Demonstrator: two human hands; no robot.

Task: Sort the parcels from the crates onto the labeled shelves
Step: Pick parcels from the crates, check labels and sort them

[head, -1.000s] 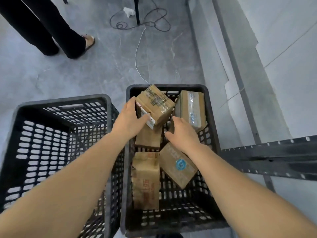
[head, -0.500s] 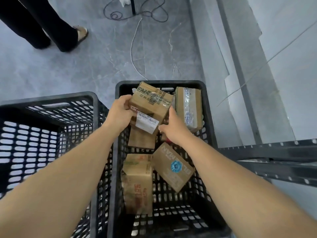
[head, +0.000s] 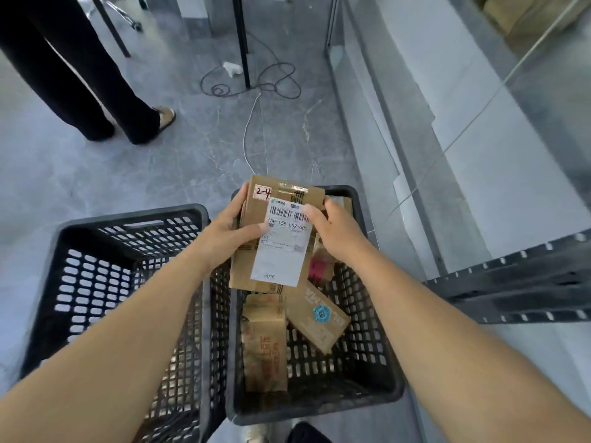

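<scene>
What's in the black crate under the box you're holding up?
I see a tall brown parcel, a blue-sticker parcel and a red-marked parcel. The held box covers whatever lies at the far end.

Bright, even daylight; wide-angle warping, edges slightly blurred.

The small print on the label [head: 281, 257] is too tiny to read. The held box [head: 244, 270] covers part of the box with red print [head: 319, 270].

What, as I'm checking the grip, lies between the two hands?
Head view: the cardboard parcel marked 2-4, gripped by the left hand and right hand.
</scene>
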